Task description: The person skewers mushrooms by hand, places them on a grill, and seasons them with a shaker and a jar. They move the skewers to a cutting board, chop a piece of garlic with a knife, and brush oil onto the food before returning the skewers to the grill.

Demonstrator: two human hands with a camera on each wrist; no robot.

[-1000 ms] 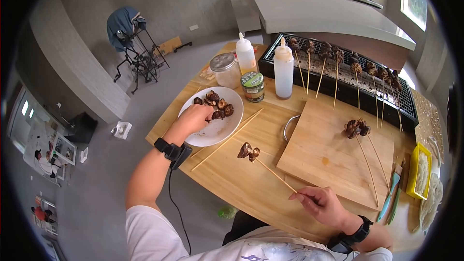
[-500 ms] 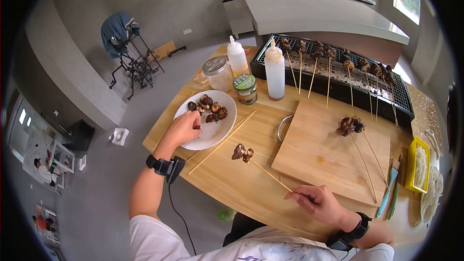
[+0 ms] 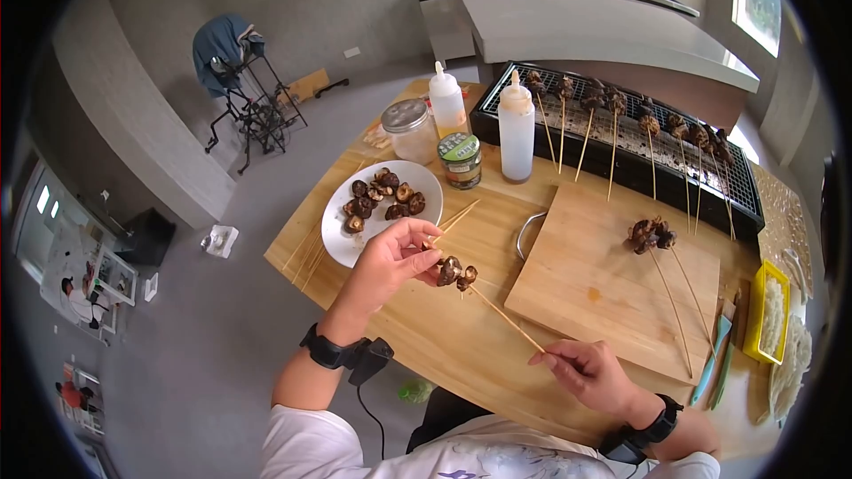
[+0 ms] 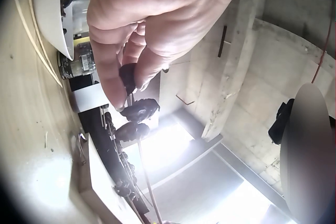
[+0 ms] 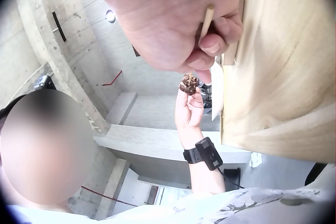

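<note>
My right hand point(image 3: 586, 374) pinches the lower end of a bamboo skewer point(image 3: 506, 319), holding it slanted over the near side of the table. Two browned shiitake mushrooms point(image 3: 451, 272) are threaded near its far end. At that tip, my left hand point(image 3: 390, 262) pinches another dark mushroom point(image 4: 127, 77) between thumb and fingers; it sits right against the skewer's point in the left wrist view. Behind the left hand, a white plate point(image 3: 334, 232) carries several loose mushrooms point(image 3: 362, 206).
Bare skewers point(image 3: 311, 262) lie beside the plate. Squeeze bottles point(image 3: 516, 137) and jars point(image 3: 461, 161) stand behind it. Mushroom skewers line a black grill point(image 3: 532, 137); two more rest on a wooden board point(image 3: 568, 275). A brush point(image 3: 712, 364) and yellow tray point(image 3: 754, 337) are at right.
My left hand has lifted from the plate with a mushroom and moved right to the skewer's tip. My right hand keeps the skewer in nearly the same place.
</note>
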